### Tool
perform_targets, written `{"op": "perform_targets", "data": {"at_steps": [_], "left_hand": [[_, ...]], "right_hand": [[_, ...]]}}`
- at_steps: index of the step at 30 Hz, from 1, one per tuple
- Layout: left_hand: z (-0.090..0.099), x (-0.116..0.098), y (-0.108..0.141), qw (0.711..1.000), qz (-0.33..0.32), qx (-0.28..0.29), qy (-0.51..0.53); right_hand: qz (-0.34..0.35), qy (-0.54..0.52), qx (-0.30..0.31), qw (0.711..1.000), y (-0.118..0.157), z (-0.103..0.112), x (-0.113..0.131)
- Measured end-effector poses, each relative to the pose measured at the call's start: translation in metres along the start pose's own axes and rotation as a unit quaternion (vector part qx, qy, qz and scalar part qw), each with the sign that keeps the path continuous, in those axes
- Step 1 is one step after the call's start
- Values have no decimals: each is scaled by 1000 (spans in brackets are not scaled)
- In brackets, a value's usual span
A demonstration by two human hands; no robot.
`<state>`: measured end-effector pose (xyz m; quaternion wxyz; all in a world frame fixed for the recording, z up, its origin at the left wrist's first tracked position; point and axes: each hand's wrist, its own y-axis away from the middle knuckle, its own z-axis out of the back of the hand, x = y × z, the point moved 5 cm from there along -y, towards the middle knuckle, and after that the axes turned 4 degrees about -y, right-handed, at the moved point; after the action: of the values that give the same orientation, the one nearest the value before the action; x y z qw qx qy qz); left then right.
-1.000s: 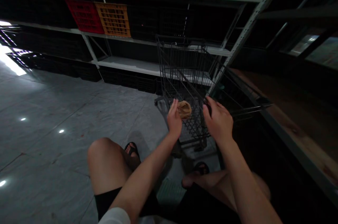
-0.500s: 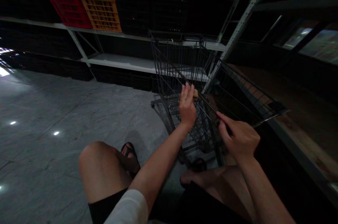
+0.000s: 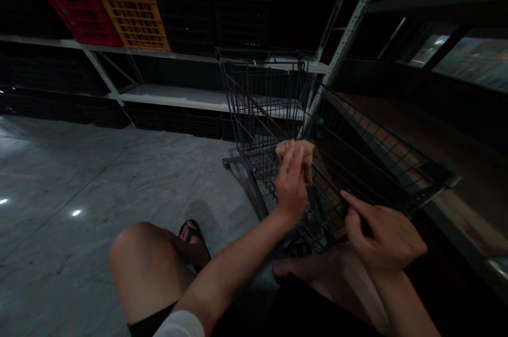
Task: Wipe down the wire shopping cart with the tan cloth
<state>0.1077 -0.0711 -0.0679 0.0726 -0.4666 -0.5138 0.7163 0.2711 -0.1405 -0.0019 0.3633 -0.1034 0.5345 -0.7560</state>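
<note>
My left hand [image 3: 291, 183] is closed on a crumpled tan cloth [image 3: 307, 160], its fingers bent over the top. The cloth lies against a long, thin dark rod [image 3: 264, 112] and hides its middle. Lower right, my right hand [image 3: 383, 234] pinches the rod's near end between thumb and forefinger. Running slantwise up to the left, the rod passes in front of or into a grey wire shopping cart [image 3: 242, 125]; I cannot tell whether its far end touches the cart.
Behind the cart stands a white metal rack [image 3: 174, 94] with a red crate [image 3: 85, 14], a yellow crate [image 3: 135, 19] and several black crates. A dark wire basket frame [image 3: 397, 152] juts out at right. My knees flank the cart's near end over the grey floor [image 3: 151, 178].
My left hand has slid slightly down and right, and more of the cloth shows. My right hand has moved down and right with the rod's end. The view has shifted slightly.
</note>
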Motion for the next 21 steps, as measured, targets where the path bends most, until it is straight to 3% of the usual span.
{"op": "perform_targets", "data": {"at_steps": [4, 7, 11, 15, 18, 21], "left_hand": [[16, -56, 39, 968, -224, 110, 10], [24, -72, 34, 930, -322, 176, -37], [26, -73, 10, 919, -346, 178, -66], [15, -85, 12, 916, -340, 205, -48], [10, -102, 19, 902, -380, 204, -20], [4, -102, 10, 880, -425, 212, -16]], "right_hand": [[-56, -30, -19, 998, 19, -3, -10], [-137, -121, -83, 980, 39, -4, -27], [-175, -91, -168, 966, 54, 0, -37], [-232, -94, -172, 953, 63, -6, -43], [-239, -113, -177, 948, 71, -10, -43], [-236, -128, -171, 948, 74, -10, -43]]}}
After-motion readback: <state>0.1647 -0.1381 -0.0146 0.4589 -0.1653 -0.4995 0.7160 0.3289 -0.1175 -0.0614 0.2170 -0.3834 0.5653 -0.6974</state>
